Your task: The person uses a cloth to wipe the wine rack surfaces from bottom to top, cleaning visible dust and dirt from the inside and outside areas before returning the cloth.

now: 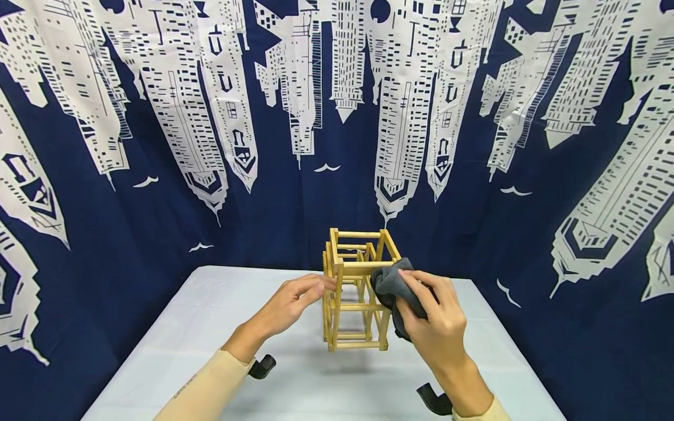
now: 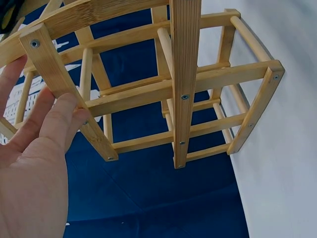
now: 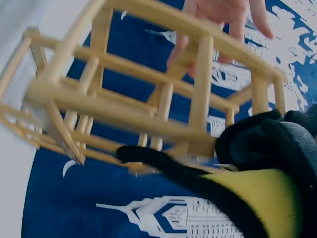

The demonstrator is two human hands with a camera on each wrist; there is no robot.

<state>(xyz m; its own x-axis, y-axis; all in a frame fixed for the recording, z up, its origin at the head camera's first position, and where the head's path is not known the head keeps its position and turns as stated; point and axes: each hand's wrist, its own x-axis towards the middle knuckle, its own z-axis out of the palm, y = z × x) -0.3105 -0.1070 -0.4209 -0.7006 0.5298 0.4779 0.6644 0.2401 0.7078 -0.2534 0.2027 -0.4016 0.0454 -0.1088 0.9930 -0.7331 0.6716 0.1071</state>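
Note:
A light wooden rack [image 1: 360, 307] of slats and round rods, with small metal screws, stands on the white table. My left hand [image 1: 292, 301] is at its left side with fingers extended; in the left wrist view the fingers [image 2: 57, 119] rest against a slanted slat. My right hand [image 1: 439, 310] grips a bunched dark grey cloth [image 1: 396, 286] at the rack's upper right corner. In the right wrist view, the cloth [image 3: 257, 198] shows a yellow face and black edging and lies against the rack's end. The right hand itself is hidden there.
The white table [image 1: 210, 316] extends on both sides of the rack. Behind it hangs a navy curtain [image 1: 274, 228] printed with white upside-down buildings. Black curved pieces sit by the left wrist [image 1: 262, 367] and the right wrist [image 1: 434, 400].

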